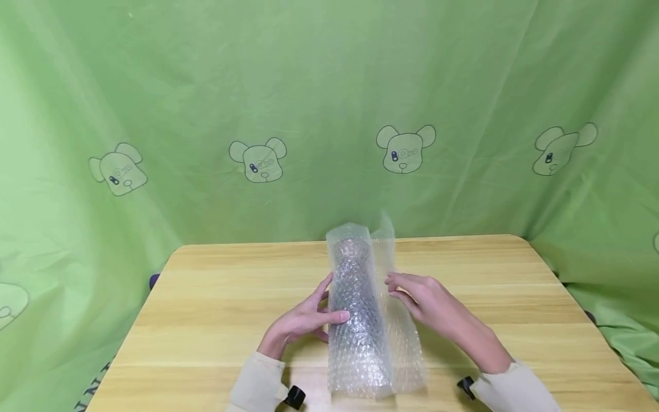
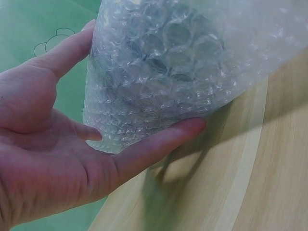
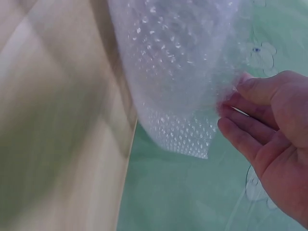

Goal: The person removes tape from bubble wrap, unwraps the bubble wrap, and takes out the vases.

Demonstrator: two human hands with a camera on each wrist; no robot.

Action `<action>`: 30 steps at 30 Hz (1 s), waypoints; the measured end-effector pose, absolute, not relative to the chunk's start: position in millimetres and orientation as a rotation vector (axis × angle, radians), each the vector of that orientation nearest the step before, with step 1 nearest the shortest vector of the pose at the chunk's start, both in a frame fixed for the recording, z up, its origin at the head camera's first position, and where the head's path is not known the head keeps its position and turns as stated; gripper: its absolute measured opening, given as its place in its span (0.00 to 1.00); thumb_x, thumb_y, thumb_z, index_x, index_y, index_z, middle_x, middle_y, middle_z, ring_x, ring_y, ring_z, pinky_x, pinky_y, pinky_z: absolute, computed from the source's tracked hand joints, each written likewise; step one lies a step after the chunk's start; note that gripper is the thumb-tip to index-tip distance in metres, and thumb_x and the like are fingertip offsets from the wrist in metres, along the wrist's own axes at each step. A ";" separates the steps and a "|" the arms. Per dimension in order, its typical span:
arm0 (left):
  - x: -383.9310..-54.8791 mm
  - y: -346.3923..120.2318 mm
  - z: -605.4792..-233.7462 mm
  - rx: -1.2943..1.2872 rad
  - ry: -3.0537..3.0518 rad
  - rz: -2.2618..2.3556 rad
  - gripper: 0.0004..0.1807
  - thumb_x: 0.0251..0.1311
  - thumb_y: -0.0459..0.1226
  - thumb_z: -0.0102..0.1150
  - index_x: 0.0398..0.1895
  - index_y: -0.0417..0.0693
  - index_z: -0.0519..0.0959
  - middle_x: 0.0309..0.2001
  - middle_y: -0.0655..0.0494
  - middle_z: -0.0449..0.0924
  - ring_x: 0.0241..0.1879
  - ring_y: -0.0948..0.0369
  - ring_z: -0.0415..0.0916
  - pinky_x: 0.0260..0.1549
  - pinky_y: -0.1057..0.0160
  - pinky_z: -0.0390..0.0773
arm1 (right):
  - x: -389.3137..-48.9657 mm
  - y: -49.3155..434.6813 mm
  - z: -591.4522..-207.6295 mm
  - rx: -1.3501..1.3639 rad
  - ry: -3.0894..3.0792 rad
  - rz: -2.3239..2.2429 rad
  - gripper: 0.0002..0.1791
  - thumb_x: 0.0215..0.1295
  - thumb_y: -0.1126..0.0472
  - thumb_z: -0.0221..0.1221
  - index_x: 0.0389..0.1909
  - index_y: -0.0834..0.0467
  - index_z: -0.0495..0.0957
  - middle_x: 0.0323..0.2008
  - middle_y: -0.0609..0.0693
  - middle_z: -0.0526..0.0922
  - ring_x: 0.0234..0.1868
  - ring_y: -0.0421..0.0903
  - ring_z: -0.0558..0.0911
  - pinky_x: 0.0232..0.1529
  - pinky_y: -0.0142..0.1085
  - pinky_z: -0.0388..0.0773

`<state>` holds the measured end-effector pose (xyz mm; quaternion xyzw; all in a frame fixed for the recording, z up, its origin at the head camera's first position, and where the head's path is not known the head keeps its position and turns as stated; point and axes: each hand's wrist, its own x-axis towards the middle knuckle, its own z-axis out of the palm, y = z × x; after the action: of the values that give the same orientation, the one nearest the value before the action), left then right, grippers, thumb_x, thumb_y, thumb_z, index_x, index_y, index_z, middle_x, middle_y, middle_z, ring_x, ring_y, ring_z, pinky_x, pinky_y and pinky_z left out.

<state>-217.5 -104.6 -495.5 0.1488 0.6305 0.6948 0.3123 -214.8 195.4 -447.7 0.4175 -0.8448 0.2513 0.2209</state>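
Observation:
In the head view a bubble-wrapped object [image 1: 357, 320] stands or leans over the table's middle. Through the clear layers its bottle-like outline is blurred, so I cannot tell its kind. My left hand [image 1: 304, 317] holds its left side, thumb across the front and fingers around the side and back. The left wrist view shows that hand [image 2: 57, 144] spread against the bubbles. On the right, a loose flap of bubble wrap [image 1: 407, 343] hangs away from the wrapped body. My right hand [image 1: 424, 297] pinches the flap's edge; the right wrist view shows these fingertips [image 3: 243, 86] at the sheet.
The light wooden table [image 1: 221, 303] has rounded far corners. Behind and beside it hangs a green curtain [image 1: 319, 114] printed with bear-like heads. Black straps [image 1: 295, 397] show at both wrists near the light sleeves [image 1: 257, 383].

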 end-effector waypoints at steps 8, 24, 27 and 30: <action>-217.9 -108.0 -494.6 0.398 1.650 1.838 0.63 0.63 0.39 0.71 0.84 0.66 0.30 0.80 0.34 0.37 0.60 0.44 0.76 0.43 0.41 0.87 | -212.5 214.3 -462.5 0.982 -2.409 0.701 0.13 0.55 0.75 0.71 0.40 0.62 0.85 0.44 0.61 0.89 0.44 0.57 0.89 0.46 0.43 0.87; -217.9 -108.3 -501.1 0.415 1.650 1.829 0.62 0.63 0.39 0.70 0.84 0.67 0.31 0.80 0.34 0.40 0.60 0.44 0.76 0.43 0.41 0.87 | -208.5 242.8 -491.6 0.800 -2.573 0.748 0.10 0.56 0.76 0.70 0.35 0.61 0.84 0.38 0.58 0.90 0.41 0.59 0.89 0.41 0.46 0.89; -217.4 -107.6 -500.4 0.401 1.652 1.835 0.62 0.63 0.39 0.70 0.84 0.68 0.32 0.80 0.35 0.40 0.60 0.44 0.76 0.43 0.41 0.87 | -211.1 245.3 -495.6 0.786 -2.617 0.760 0.09 0.57 0.75 0.69 0.36 0.61 0.85 0.38 0.58 0.90 0.40 0.58 0.89 0.40 0.43 0.89; -217.9 -106.7 -498.2 0.393 1.656 1.840 0.62 0.63 0.39 0.71 0.84 0.68 0.32 0.80 0.36 0.41 0.59 0.45 0.77 0.43 0.42 0.87 | -214.1 247.4 -499.2 0.763 -2.663 0.763 0.09 0.58 0.75 0.69 0.37 0.61 0.85 0.37 0.57 0.90 0.37 0.53 0.89 0.38 0.38 0.89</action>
<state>-217.9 -106.7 -498.2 0.1488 0.6277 0.6974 0.3122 -214.1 247.4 -499.2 0.2631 -0.9185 0.2633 0.1338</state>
